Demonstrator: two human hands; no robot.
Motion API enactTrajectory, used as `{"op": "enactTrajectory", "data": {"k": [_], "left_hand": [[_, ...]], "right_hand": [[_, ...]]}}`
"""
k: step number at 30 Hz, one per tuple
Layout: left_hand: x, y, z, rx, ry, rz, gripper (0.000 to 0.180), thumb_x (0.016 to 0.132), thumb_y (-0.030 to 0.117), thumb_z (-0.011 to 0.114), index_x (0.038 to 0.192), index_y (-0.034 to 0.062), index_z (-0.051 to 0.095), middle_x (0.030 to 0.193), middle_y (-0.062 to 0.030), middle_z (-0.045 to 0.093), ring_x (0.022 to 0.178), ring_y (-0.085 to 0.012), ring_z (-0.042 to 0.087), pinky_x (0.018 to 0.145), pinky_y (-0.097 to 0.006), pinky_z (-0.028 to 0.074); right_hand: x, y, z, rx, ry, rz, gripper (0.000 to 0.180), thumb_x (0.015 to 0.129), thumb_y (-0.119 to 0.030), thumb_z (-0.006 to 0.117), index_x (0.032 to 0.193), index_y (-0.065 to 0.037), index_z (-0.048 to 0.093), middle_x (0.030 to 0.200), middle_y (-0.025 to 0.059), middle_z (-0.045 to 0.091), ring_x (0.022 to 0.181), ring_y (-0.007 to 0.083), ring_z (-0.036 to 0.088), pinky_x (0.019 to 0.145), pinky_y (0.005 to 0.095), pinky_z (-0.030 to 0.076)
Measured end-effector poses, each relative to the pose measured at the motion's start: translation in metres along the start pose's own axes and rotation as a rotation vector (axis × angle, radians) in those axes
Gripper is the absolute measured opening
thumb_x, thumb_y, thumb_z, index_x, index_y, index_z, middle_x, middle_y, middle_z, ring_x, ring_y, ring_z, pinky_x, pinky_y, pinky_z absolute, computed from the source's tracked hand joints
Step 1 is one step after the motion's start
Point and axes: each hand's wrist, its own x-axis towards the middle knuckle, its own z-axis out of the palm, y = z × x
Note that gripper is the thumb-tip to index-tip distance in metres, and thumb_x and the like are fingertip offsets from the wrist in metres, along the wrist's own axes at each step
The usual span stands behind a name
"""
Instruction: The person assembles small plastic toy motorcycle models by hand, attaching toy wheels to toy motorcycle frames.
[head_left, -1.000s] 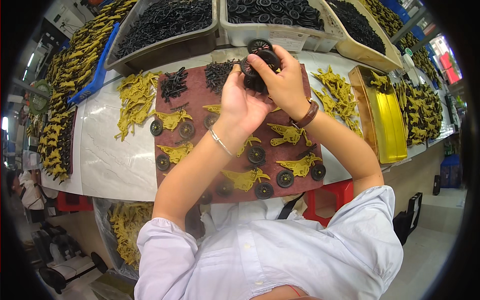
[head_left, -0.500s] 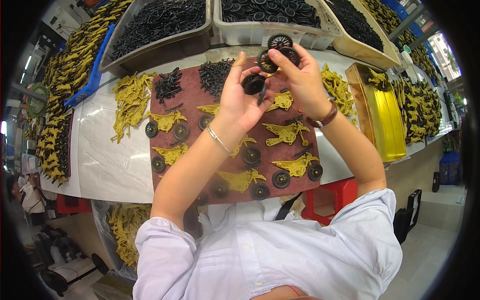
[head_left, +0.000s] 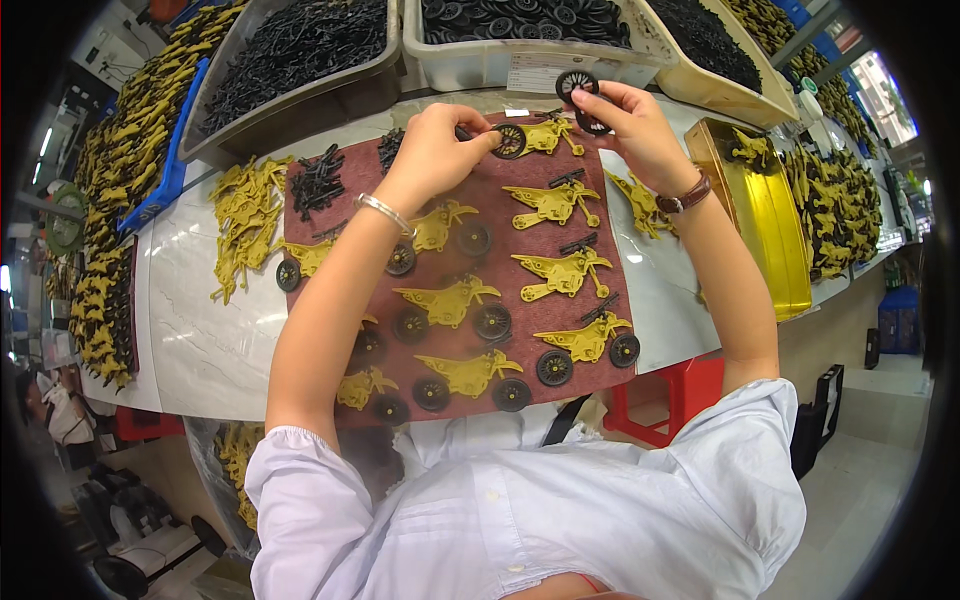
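The left hand (head_left: 432, 150) is pinched shut on a small black wheel (head_left: 509, 141) at the front end of a yellow toy motorbike body (head_left: 548, 133), which lies at the 12 o'clock end of the dark red mat (head_left: 520, 255). The right hand (head_left: 632, 125) sits at 1 o'clock, its fingers closed on two more black wheels (head_left: 578, 84), one up high and one just under the thumb. The wheel could go on crooked if the left fingers push it sideways. The light bike body could slide on the mat, because nothing presses it down. A spare wheel could slip from the full right hand and roll off the white table (head_left: 200, 330). The left arm hangs over other bikes with wheels on (head_left: 452, 300), so a low elbow could knock them out of their rows.
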Motion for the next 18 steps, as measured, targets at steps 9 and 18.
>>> {"op": "enactTrajectory", "data": {"k": [9, 18], "left_hand": [[0.039, -0.019, 0.020, 0.239, -0.216, -0.146, 0.024, 0.075, 0.023, 0.071, 0.087, 0.0021, 0.073, 0.078, -0.0172, 0.069, 0.077, -0.0293, 0.068, 0.076, -0.037, 0.053], [0.033, -0.014, 0.034, 0.467, -0.118, -0.087, 0.020, 0.075, 0.021, 0.070, 0.083, 0.0030, 0.071, 0.083, -0.0178, 0.069, 0.082, -0.0312, 0.068, 0.076, -0.039, 0.054]], "right_hand": [[0.007, 0.027, -0.038, -0.795, -0.064, -0.171, 0.024, 0.085, -0.020, 0.066, 0.105, -0.007, 0.062, 0.090, 0.0009, 0.062, 0.079, 0.0121, 0.055, 0.069, 0.0272, 0.045], [0.024, 0.035, -0.039, -1.030, -0.204, -0.113, 0.023, 0.083, -0.014, 0.067, 0.105, -0.008, 0.063, 0.097, 0.0049, 0.065, 0.094, 0.0200, 0.060, 0.081, 0.0322, 0.047]]}}
